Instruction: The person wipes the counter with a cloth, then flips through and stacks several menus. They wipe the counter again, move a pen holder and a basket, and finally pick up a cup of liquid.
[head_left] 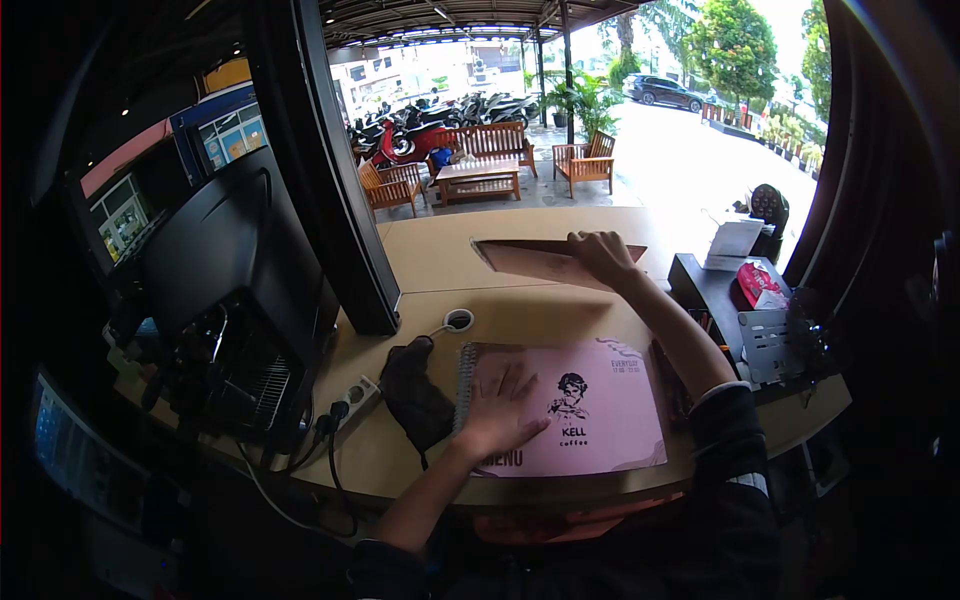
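Observation:
A pink spiral-bound menu [620,420] printed "KELL coffee" lies on the wooden counter in front of me. My left hand [502,408] rests flat on its left part, fingers spread, partly covering the word "MENU". Farther out, my right hand [604,258] is closed over the top edge of a second menu [535,262], which it holds tilted above the far part of the counter. This one shows a pinkish-brown face and a dark edge; its print is too faint to read. The fingertips behind it are hidden.
Left of the pink menu lie a black cloth-like pouch [418,395], a cable hole [458,320] and a power strip [357,402]. A black post [325,170] and a coffee machine [220,300] stand left. A dark organizer [697,285] with a red packet [757,284] is right.

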